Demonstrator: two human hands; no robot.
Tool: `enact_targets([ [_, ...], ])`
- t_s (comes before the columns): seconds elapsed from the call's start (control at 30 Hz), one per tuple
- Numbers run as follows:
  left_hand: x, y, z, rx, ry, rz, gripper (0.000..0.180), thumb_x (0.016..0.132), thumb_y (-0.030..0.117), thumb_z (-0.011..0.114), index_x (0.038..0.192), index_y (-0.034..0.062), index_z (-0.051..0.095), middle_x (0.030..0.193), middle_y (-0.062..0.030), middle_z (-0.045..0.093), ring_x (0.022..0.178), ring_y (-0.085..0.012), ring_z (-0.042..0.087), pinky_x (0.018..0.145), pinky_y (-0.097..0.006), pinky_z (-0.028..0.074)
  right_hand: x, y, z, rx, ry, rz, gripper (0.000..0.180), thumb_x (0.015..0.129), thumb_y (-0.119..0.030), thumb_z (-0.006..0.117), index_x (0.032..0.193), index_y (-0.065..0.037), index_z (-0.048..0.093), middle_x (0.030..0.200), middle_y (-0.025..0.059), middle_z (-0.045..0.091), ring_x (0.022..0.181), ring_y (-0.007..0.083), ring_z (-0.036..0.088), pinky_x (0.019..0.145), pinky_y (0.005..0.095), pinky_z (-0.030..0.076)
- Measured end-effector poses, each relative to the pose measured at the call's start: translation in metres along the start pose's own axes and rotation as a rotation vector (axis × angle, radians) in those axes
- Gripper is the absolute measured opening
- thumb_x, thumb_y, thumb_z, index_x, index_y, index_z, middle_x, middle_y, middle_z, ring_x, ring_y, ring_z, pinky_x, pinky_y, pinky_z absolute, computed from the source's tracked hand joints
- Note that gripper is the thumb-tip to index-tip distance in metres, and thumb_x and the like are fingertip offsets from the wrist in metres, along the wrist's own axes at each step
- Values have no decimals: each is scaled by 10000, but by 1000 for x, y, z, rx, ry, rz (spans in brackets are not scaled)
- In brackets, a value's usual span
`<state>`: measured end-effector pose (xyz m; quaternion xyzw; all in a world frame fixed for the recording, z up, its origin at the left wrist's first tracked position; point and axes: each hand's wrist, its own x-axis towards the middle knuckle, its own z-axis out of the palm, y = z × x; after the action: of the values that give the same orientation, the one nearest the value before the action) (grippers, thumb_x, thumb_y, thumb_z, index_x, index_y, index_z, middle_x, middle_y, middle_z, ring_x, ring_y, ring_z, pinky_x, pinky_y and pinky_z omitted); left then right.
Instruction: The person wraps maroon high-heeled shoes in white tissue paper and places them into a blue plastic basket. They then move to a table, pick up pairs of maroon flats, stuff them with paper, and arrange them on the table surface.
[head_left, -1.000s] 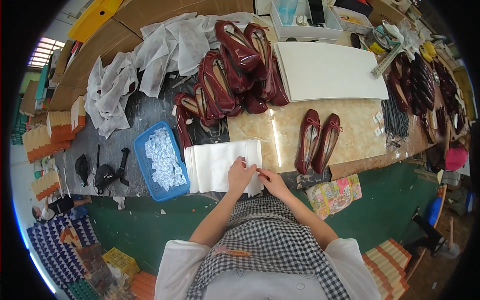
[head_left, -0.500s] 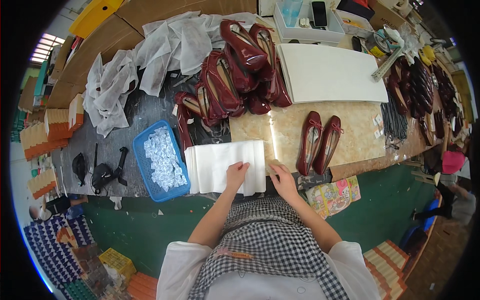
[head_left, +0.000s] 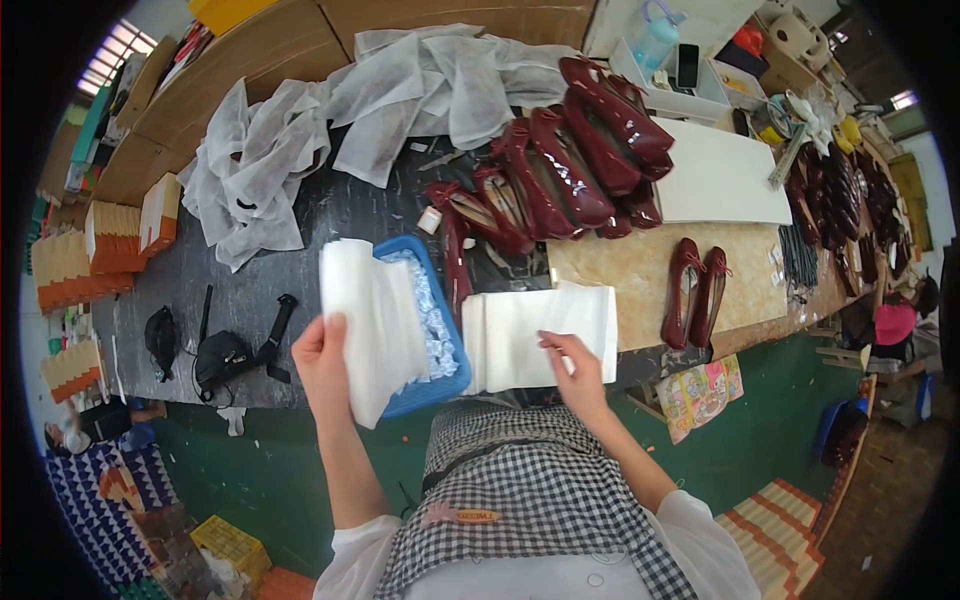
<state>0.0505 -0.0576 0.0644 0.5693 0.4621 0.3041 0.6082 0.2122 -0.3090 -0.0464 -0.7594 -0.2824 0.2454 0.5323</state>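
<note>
My left hand (head_left: 322, 362) holds up a sheet of white tissue paper (head_left: 372, 320), lifted over the blue tray (head_left: 437, 377) of small white packets. My right hand (head_left: 572, 362) rests with its fingers apart on the stack of white tissue paper (head_left: 520, 335) lying at the near edge of the table. A pair of dark red flat shoes (head_left: 694, 290) lies side by side on the tan board just right of the stack.
A heap of dark red glossy shoes (head_left: 560, 170) fills the table's middle. Crumpled white fabric bags (head_left: 330, 110) spread at the back left. A white board (head_left: 715, 180) lies back right. A black tool (head_left: 225, 350) sits left. More shoes (head_left: 850, 190) line the far right.
My left hand has pulled a sheet off the stack and lifted it to the left over the blue tray. My right hand stays on the stack.
</note>
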Motion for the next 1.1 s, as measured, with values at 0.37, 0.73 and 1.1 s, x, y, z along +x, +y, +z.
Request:
enact_targets([
  [0.37, 44, -56, -38, 374, 9, 272, 116, 840, 40, 628, 780, -58, 618, 572, -4, 379, 542, -71, 354, 489, -263, 285, 86, -55, 71, -122, -392, -104, 150, 802, -186, 685, 840, -41, 669, 768, 83, 657, 758, 219, 633, 723, 319, 494],
  [0.73, 77, -38, 32, 578, -249, 357, 125, 826, 107, 654, 873, -6, 677, 688, -162, 587, 595, -315, 570, 545, -383, 421, 273, -54, -170, -706, 104, -145, 491, 712, -240, 757, 1141, -49, 610, 1029, 178, 652, 887, 326, 630, 822, 369, 486],
  [1.1, 55, -36, 54, 620, -378, 415, 146, 867, 165, 588, 889, 36, 651, 765, -178, 608, 689, -355, 596, 618, -425, 469, 83, -128, -29, -535, -436, -150, 295, 790, -148, 690, 1064, -64, 620, 1070, 82, 636, 954, 275, 584, 843, 368, 478],
])
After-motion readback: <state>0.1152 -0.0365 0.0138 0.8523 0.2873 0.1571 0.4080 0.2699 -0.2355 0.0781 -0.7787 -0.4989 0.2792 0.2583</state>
